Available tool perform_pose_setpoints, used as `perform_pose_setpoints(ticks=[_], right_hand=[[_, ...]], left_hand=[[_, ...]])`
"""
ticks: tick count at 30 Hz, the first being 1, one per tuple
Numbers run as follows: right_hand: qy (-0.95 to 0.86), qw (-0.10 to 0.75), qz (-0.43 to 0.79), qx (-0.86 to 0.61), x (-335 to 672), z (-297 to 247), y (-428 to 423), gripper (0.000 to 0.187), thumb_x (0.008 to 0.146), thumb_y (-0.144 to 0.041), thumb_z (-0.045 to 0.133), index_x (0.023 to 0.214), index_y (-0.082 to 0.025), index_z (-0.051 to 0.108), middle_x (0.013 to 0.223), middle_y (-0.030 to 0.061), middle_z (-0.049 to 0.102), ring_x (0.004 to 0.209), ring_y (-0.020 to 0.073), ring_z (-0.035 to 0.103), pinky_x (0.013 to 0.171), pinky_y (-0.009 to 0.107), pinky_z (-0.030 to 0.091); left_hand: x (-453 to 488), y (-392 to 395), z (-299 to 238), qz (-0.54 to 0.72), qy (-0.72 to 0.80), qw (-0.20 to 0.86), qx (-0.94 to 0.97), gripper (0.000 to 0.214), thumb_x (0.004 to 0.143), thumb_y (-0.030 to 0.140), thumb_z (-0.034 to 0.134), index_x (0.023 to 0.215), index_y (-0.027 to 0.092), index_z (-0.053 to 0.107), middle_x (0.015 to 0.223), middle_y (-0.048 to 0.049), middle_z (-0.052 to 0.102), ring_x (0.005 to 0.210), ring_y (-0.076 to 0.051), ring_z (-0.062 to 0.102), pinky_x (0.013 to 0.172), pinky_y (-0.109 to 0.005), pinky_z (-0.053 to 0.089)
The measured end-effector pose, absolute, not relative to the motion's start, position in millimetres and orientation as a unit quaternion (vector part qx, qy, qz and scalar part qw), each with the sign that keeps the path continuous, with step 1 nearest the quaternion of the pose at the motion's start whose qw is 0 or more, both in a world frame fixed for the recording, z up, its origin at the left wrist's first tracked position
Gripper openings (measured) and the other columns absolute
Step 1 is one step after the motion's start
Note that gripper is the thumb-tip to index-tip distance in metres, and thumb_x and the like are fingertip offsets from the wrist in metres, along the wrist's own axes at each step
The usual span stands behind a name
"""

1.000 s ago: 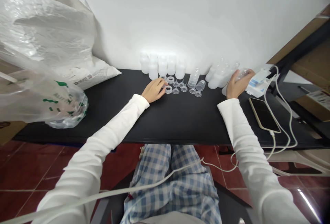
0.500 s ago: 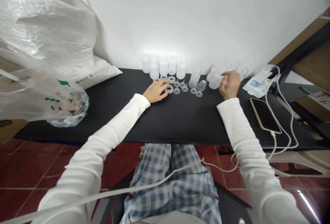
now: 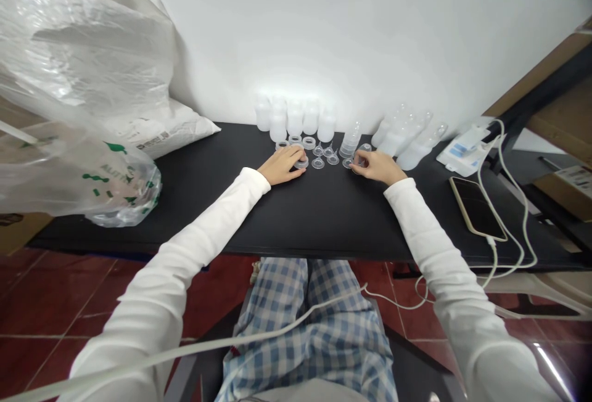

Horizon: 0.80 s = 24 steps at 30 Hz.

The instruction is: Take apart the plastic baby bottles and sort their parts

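At the middle of the black table (image 3: 208,205), the left hand (image 3: 280,165) curls over a light, slippery clear plastic ring (image 3: 302,163), best held by its rim, while the right hand (image 3: 375,166) touches a small clear plastic piece (image 3: 357,159), grip unclear.

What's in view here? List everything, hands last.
table top: 1, black, under everything
bottles: 5, translucent white, upright by the wall
clear plastic bottle-shaped pieces: several, clear, lying right of them
cup stack: 1, clear, centre
clear rings: about 4, clear, centre-left
small funnels: about 5, clear, centre
phone: 1, black and gold, right
cable: 1, white, beside phone
packet: 1, white and blue, far right
plastic bag: 1, clear with green print, left
left hand: 1, on a ring
right hand: 1, at the funnels
sleeves: 2, white, on the arms
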State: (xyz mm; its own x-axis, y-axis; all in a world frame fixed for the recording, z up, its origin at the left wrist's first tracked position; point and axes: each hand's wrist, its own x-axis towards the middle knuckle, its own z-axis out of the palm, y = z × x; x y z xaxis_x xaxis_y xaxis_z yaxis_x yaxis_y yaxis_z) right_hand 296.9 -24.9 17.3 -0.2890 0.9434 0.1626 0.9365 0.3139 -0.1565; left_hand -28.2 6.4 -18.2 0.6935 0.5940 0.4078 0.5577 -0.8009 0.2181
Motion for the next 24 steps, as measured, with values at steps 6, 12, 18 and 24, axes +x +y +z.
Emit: perform_pose_setpoints(ticks=[6,12,18,24], right_hand=[[-0.814,0.181,0.045,-0.551,301,24,-27,0.018,0.082,-0.037,0.068,0.087,-0.022,0.059,0.077,0.0009,0.061,0.066,0.0159,0.057,0.061,0.028,0.038],[-0.800,0.342,-0.003,-0.493,294,23,-29,0.030,0.084,-0.035,0.066,0.110,-0.023,0.056,0.095,0.0038,0.062,0.083,0.0201,0.061,0.073,0.033,0.050],[-0.816,0.410,-0.022,-0.406,270,7,-23,0.021,0.091,-0.028,0.057,0.110,-0.024,0.050,0.106,0.0083,0.057,0.101,0.0248,0.060,0.091,0.044,0.053],[-0.843,0.423,-0.006,-0.334,247,-10,-21,0.017,0.092,-0.019,0.047,0.108,-0.024,0.043,0.109,0.0086,0.056,0.109,0.0241,0.059,0.096,0.047,0.053]], left_hand=[[-29,7,-18,0.265,0.285,0.039,0.920,0.017,0.095,0.035,0.051,0.096,0.019,0.057,0.111,-0.0124,0.065,0.101,-0.025,0.062,0.090,-0.038,0.048],[-28,4,-16,0.271,0.290,0.061,0.916,0.015,0.095,0.034,0.051,0.091,0.020,0.053,0.109,-0.0114,0.065,0.102,-0.024,0.063,0.092,-0.038,0.050],[-30,2,-13,0.253,0.307,0.120,0.910,0.021,0.091,0.040,0.058,0.093,0.020,0.050,0.120,-0.0133,0.062,0.112,-0.026,0.063,0.094,-0.041,0.052],[-22,-1,-16,0.330,0.324,0.216,0.860,0.024,0.089,0.043,0.060,0.095,0.021,0.051,0.116,-0.0110,0.064,0.108,-0.023,0.063,0.098,-0.041,0.050]])
